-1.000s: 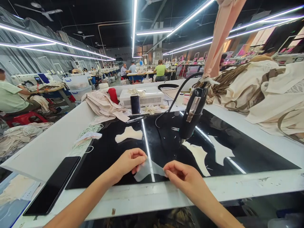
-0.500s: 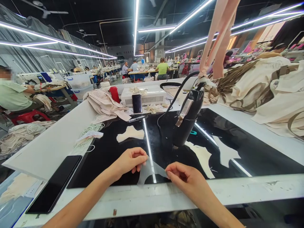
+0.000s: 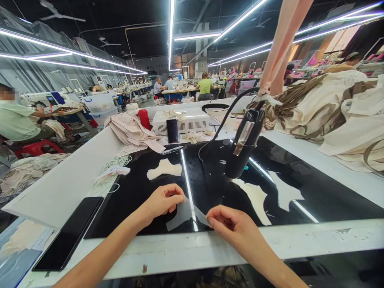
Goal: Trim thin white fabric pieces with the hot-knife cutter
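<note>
A sheer, curved piece of translucent fabric (image 3: 183, 211) is held over the black glossy board (image 3: 120, 216). My left hand (image 3: 164, 200) pinches its upper corner, the fingers closed. At the right corner, my right hand (image 3: 229, 220) pinches it between thumb and fingers. A black handheld heat tool (image 3: 245, 140) hangs nose down from a pink fabric strip (image 3: 277, 52), just beyond my right hand. Cream cut pieces lie near: one cream piece (image 3: 164, 169) beyond my left hand, another cream piece (image 3: 255, 200) right of the tool, and a whitish piece (image 3: 286, 190) farther right.
On the left lie a large black phone (image 3: 69, 234) and a coil of pale green cord (image 3: 115, 166). A smaller phone (image 3: 173, 131) leans on a white vented box (image 3: 192, 120). Fabric heaps (image 3: 339, 108) stand right; other people sit at machines behind.
The hanging heat tool has swung slightly right. The sheer fabric has spread out further to the left beneath my left hand; both hands have shifted slightly left and still pinch it.
</note>
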`<state>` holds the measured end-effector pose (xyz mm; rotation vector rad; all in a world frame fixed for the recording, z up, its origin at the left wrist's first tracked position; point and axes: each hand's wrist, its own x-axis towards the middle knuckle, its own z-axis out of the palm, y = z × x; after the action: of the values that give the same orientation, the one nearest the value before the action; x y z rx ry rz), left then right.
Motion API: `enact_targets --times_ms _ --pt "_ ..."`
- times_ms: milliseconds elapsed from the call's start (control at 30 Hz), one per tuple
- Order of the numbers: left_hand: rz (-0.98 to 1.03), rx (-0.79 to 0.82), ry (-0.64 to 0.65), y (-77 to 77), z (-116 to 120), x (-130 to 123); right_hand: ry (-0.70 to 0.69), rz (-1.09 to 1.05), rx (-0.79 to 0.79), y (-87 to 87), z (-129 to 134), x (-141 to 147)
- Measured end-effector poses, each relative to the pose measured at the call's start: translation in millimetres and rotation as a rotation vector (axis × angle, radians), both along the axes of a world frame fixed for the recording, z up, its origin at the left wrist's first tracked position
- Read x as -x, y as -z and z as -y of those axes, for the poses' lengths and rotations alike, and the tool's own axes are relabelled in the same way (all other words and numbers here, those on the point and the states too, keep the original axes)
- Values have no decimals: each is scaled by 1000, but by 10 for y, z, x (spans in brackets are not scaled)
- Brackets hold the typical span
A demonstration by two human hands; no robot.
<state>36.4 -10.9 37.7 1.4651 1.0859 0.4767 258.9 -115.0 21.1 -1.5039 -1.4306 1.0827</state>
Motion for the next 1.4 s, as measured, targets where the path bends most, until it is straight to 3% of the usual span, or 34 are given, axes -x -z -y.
enact_targets --times_ms 367,533,700,833,900,1100,1267,1400 --pt "127 -20 35 54 -32 3 -58 -33 -25 54 13 52" --pt "270 -1 128 12 51 -10 -183 -80 -105 74 31 27" --pt "393 70 244 -63 135 -76 -110 -145 -153 64 1 18" --pt "421 97 278 -82 142 -129 -219 -145 -192 42 -62 69" --pt "400 79 279 -67 120 -127 -209 -94 -202 59 -96 82" --pt "234 -117 265 14 -15 -60 -146 134 -173 137 -176 67" --pt "7 -450 256 83 -80 -20 -104 430 -348 220 -244 29" --pt "-91 -648 277 163 -54 18 -104 524 -407 283 -280 -6"
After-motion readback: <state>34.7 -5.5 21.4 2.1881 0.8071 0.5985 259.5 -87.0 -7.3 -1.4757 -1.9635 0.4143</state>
